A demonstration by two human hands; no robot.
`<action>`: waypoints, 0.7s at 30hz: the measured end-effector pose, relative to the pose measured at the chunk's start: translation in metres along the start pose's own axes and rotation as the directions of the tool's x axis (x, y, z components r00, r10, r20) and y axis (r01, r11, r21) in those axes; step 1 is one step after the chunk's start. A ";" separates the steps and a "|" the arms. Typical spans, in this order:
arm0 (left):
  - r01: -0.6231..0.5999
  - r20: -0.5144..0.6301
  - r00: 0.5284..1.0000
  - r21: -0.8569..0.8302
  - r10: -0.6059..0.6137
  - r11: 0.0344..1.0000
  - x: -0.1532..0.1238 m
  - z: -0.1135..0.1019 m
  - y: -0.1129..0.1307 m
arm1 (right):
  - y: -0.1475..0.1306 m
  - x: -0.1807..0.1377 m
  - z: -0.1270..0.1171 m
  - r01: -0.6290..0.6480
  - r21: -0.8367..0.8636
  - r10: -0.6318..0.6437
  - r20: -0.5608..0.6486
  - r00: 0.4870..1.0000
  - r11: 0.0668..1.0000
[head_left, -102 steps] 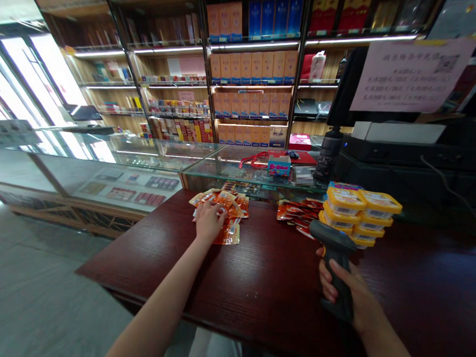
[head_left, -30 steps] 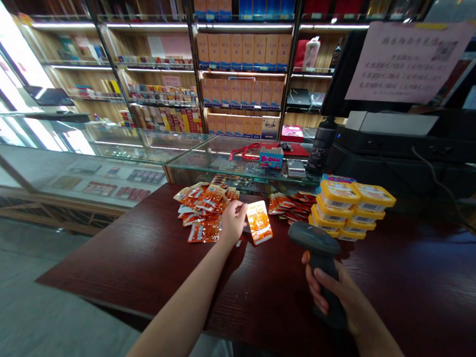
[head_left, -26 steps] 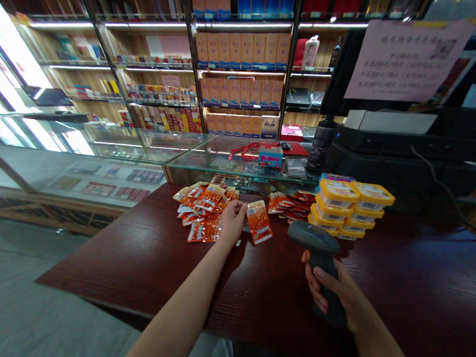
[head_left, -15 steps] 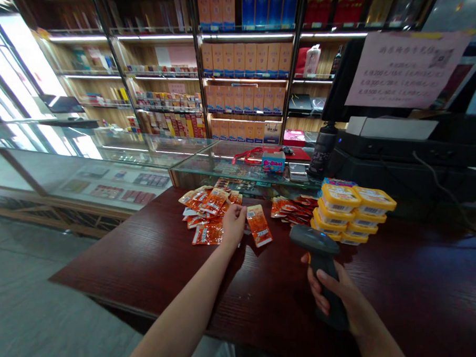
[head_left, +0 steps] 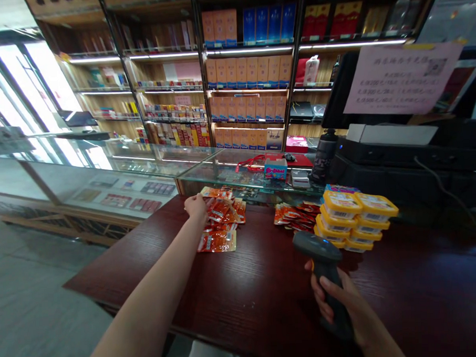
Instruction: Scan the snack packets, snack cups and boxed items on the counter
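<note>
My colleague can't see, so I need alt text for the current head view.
A person's right hand grips a dark handheld scanner above a wood-grain counter, while the left hand is at a pile of orange packets. To its right are a second packet pile and stacked yellow tubs; lit store shelves stand behind.

Daylight overexposes the glass doors (head_left: 46,66) at upper left; shelf strips (head_left: 161,55) add white light. Glare streaks the glass counter (head_left: 162,158) beyond the desk's (head_left: 267,298) left edge, whose right end is dim. Wide-angle stretching marks the margins; lettering on the pink notice (head_left: 400,100) is soft.
</note>
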State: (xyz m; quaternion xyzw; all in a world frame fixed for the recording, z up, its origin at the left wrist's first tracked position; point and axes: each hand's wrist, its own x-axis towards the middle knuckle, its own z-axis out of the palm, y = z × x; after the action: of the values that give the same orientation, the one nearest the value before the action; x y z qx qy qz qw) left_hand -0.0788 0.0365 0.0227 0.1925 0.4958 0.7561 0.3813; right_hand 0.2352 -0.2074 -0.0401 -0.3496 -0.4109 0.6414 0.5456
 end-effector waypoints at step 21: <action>-0.621 0.768 0.619 0.353 0.162 0.700 -0.105 0.034 -0.087 | -0.001 0.007 -0.004 -0.001 0.076 0.003 -0.035 0.999 0.997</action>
State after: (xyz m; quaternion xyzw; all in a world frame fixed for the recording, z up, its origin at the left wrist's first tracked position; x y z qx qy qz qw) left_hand 0.0446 -0.0050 -0.0318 0.6753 0.4680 0.5019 0.2702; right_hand 0.2379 -0.1998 -0.0407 -0.3400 -0.3762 0.6509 0.5650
